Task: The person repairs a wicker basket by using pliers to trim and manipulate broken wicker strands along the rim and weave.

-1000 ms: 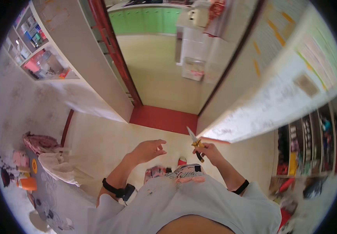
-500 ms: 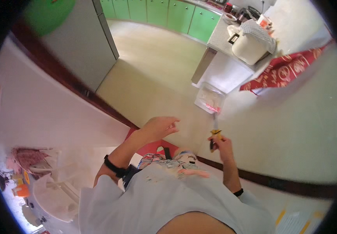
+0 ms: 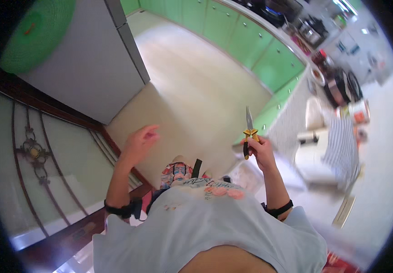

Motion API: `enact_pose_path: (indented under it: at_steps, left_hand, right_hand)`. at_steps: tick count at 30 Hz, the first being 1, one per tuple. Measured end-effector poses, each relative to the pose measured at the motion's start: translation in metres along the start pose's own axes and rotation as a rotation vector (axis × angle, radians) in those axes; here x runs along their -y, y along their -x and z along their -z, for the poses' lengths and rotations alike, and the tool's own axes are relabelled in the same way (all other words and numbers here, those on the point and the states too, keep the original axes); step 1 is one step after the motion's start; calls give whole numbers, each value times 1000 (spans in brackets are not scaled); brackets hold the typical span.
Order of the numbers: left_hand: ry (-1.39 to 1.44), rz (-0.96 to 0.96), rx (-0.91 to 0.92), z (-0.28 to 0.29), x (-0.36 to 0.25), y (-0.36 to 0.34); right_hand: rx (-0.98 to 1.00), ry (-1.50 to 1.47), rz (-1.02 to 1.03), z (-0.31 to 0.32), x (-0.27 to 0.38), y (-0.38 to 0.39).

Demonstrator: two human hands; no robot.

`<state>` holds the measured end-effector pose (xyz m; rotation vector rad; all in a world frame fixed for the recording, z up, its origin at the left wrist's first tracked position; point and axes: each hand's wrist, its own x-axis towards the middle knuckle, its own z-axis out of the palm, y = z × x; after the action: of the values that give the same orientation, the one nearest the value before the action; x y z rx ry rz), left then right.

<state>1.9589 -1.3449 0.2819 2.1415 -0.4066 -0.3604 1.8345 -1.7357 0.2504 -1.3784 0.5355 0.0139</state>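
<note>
My right hand [image 3: 262, 154] grips a pair of scissors [image 3: 250, 131] by its yellow and black handles. The silver blades point away from me, close together, over the kitchen floor. My left hand [image 3: 139, 142] hangs in the air near the doorway, slightly blurred, its fingers loosely curved and apart with nothing in them. A black band circles each forearm. Down by the counter's near end, partly behind my right arm, lies a clear plastic container or bag [image 3: 242, 176] with pale contents that I cannot make out.
A grey fridge [image 3: 87, 59] with a round green mat [image 3: 37, 36] stands left. The glass-panelled door [image 3: 64, 168] is near my left arm. Right, the counter [image 3: 292, 118] carries a white boxy appliance [image 3: 312, 157] under a striped cloth [image 3: 342, 148]. Green cabinets [image 3: 246, 38] line the back.
I have moved forward into the kitchen, and the counter is now beside my right arm. The scissors stay in my right hand, raised a little. My left hand has shifted left.
</note>
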Motion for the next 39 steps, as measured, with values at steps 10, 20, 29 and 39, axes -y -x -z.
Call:
enact_pose_path:
  at_steps: [10, 20, 29, 39]
  left_hand:
    - [-83, 54, -273, 48, 65, -351]
    - [-114, -61, -232, 157, 19, -751]
    - [0, 143, -648, 243, 78, -939]
    - [55, 273, -697, 436, 214, -1222]
  right_hand:
    - [107, 250, -82, -15, 102, -374]
    - [-25, 247, -125, -24, 209, -742]
    - [613, 652, -15, -232, 399, -1130]
    - [649, 616, -116, -462, 465, -1438]
